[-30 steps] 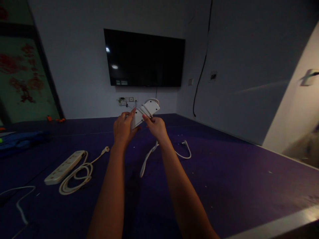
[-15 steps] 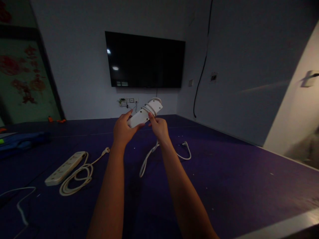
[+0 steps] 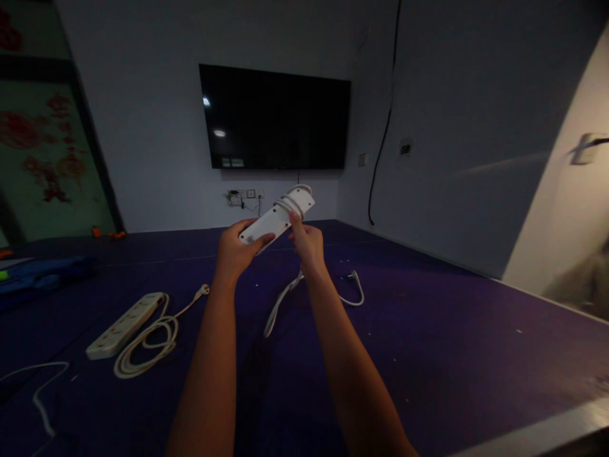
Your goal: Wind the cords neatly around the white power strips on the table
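Observation:
I hold a white power strip (image 3: pixel 278 218) up in front of me over the purple floor. My left hand (image 3: pixel 236 250) grips its near end, thumb across the underside. My right hand (image 3: pixel 308 244) is closed on the white cord (image 3: pixel 285 295) where it loops round the strip's far end. The cord's loose length hangs down from my right hand to the floor and curves right to its plug (image 3: pixel 352 275).
A second white power strip (image 3: pixel 124 324) with a coiled cord (image 3: pixel 145 341) lies on the floor at left. Another thin white cable (image 3: pixel 40 393) trails at the far left. A black TV (image 3: pixel 275 117) hangs on the wall, wall sockets (image 3: pixel 242 194) below it.
The power strip has tilted flatter and turned, its far end moving right and up. My right hand has shifted slightly right along it with the cord.

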A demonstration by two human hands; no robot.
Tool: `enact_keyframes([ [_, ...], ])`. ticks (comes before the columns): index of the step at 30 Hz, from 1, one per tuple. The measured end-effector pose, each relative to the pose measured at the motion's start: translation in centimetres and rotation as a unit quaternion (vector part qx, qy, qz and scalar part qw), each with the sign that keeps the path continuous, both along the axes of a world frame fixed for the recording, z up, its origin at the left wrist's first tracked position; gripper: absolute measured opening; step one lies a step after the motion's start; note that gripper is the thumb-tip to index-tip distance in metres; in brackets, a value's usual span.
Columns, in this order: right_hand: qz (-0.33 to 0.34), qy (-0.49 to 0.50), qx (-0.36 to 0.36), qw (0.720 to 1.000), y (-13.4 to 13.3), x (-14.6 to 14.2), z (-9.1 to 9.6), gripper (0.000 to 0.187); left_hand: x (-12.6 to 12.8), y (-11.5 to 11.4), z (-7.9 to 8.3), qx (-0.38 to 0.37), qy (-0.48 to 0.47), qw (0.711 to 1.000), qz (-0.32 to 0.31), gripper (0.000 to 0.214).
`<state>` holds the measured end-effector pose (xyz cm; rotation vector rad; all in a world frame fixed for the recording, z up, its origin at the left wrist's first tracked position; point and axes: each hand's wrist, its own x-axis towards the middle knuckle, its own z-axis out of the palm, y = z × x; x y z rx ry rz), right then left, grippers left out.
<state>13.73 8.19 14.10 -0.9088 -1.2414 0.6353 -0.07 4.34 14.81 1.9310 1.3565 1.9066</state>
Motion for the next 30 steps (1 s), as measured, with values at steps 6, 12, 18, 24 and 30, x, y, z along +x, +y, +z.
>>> enact_keyframes([
  [6,0.087,0.093,-0.045,0.991,0.0,0.0,0.3,0.052,-0.1,0.6,-0.4,0.06,0.022,0.998,-0.016,0.06],
  [12,0.086,0.101,-0.063,0.989,-0.2,0.1,0.5,0.053,-0.3,0.7,-0.7,0.091,0.108,0.989,0.031,0.062],
  [18,0.071,0.113,-0.047,0.99,-0.2,0.2,0.5,0.051,0.5,0.7,-0.6,0.083,0.076,0.994,-0.001,0.081],
  [24,0.052,0.154,-0.015,0.987,0.1,1.1,0.9,0.056,-0.6,2.4,-1.4,-0.069,-0.169,0.968,-0.173,0.079],
  [30,0.145,0.123,-0.006,0.982,0.0,3.0,1.7,0.07,-0.4,2.4,-3.5,-0.278,0.004,0.889,-0.363,0.045],
])
